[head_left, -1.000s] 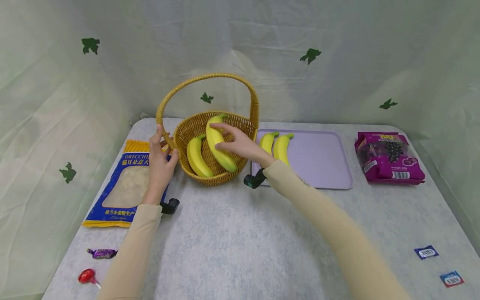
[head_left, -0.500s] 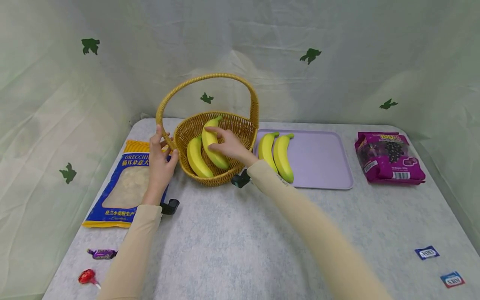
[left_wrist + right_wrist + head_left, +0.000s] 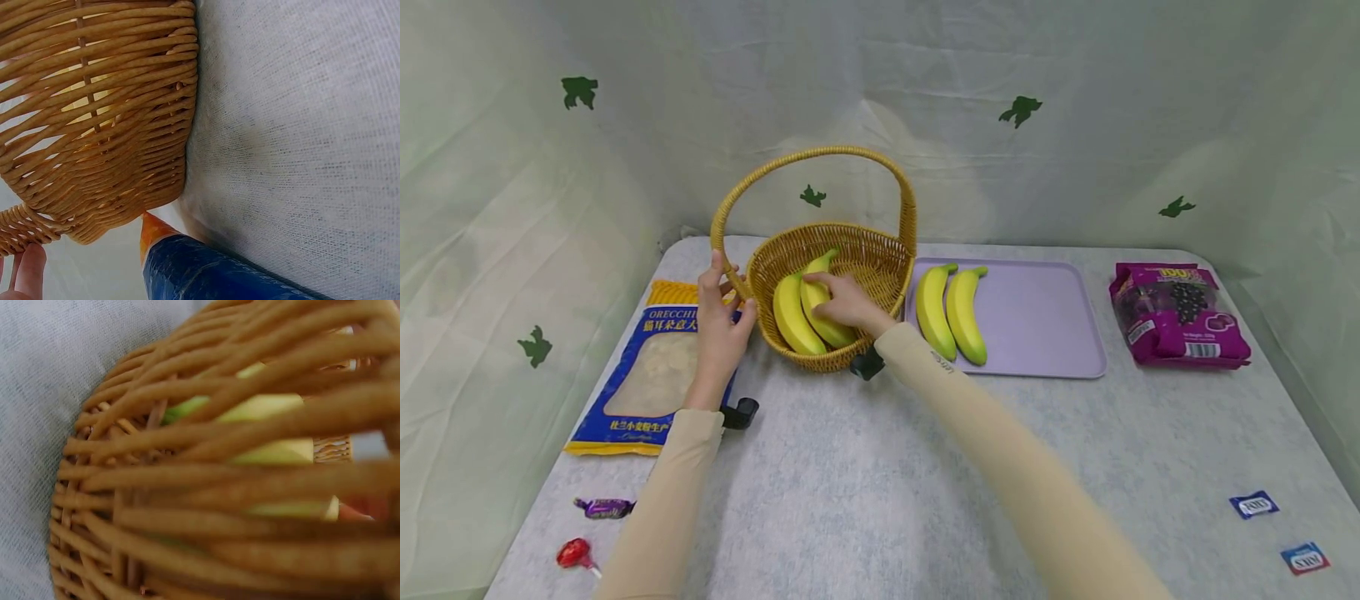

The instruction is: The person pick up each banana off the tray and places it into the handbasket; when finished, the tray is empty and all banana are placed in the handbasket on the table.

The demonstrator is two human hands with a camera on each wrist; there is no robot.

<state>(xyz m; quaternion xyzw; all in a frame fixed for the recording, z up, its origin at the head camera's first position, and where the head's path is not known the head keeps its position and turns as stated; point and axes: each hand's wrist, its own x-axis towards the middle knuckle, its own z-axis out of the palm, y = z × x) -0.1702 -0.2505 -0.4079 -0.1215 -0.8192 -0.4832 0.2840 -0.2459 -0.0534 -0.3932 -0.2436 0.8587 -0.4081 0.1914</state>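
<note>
A woven wicker basket [image 3: 880,250] with a tall arched handle stands at the back left of the table. My left hand [image 3: 722,312] grips the base of that handle on the basket's left side. Two yellow bananas lie inside: one [image 3: 788,315] on the left, and a second banana [image 3: 820,321] beside it. My right hand [image 3: 833,298] reaches over the rim and holds the second banana low in the basket. In the right wrist view the banana [image 3: 275,412] shows through the basket weave [image 3: 187,494]. In the left wrist view the basket wall [image 3: 94,125] is close, with a fingertip [image 3: 28,275] below.
A lilac tray [image 3: 1045,317] right of the basket carries two more bananas [image 3: 931,310] [image 3: 964,315]. A blue pasta bag [image 3: 651,371] lies left, a purple snack bag [image 3: 1176,315] far right. A wrapped candy [image 3: 604,506], a red lollipop [image 3: 574,552] and small packets [image 3: 1252,504] lie near the front corners.
My right hand has lowered the banana from above the rim down into the basket beside the first one. The two bananas on the tray are uncovered. The left hand has stayed on the handle.
</note>
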